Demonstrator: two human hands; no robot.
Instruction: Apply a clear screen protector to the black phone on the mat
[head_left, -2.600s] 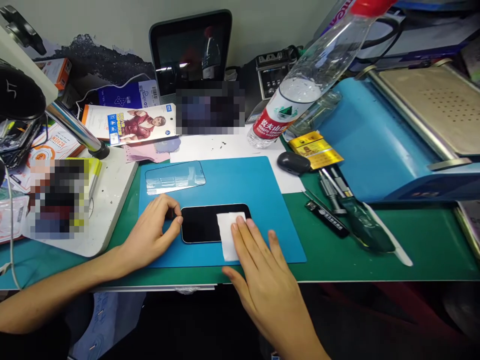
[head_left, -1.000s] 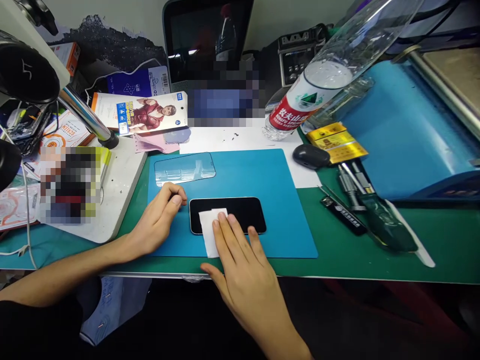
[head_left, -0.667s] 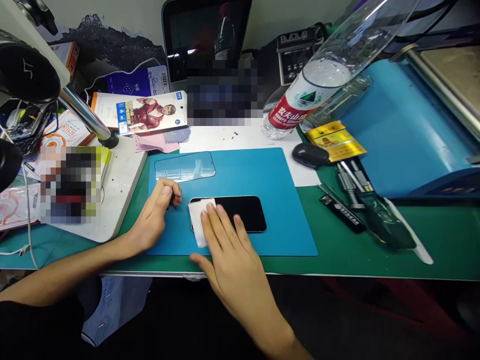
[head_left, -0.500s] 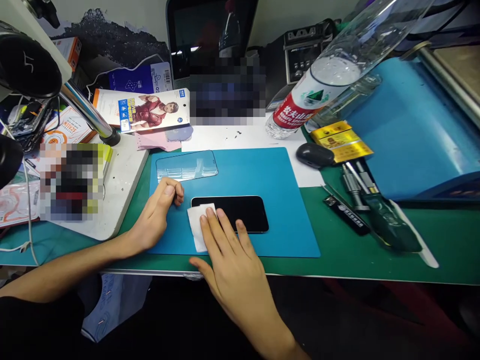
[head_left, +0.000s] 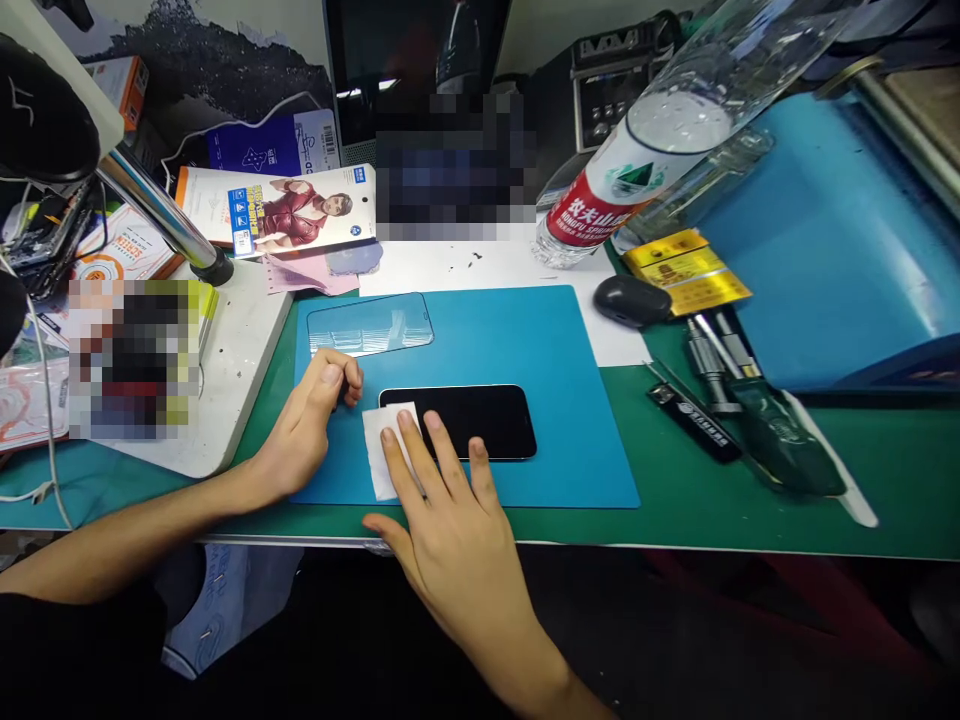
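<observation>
A black phone (head_left: 480, 417) lies face up on a blue mat (head_left: 525, 340). My right hand (head_left: 442, 520) lies flat, fingers stretched out, pressing a white wipe (head_left: 375, 445) at the phone's left end. My left hand (head_left: 307, 425) rests on the mat just left of the phone, fingers curled with thumb and fingertips together near the phone's top-left corner. A clear screen protector (head_left: 370, 324) lies on the mat behind my left hand.
A tilted water bottle (head_left: 652, 130) and a blue machine (head_left: 817, 230) stand at the right. A black earbud case (head_left: 630, 300), yellow packets (head_left: 686, 272) and hand tools (head_left: 742, 410) lie right of the mat. Packaging (head_left: 277, 210) and a lamp base (head_left: 232, 360) are at the left.
My right hand has slid the white wipe leftward along the phone, from its right half to past its left end. My left hand stayed by the phone's left end.
</observation>
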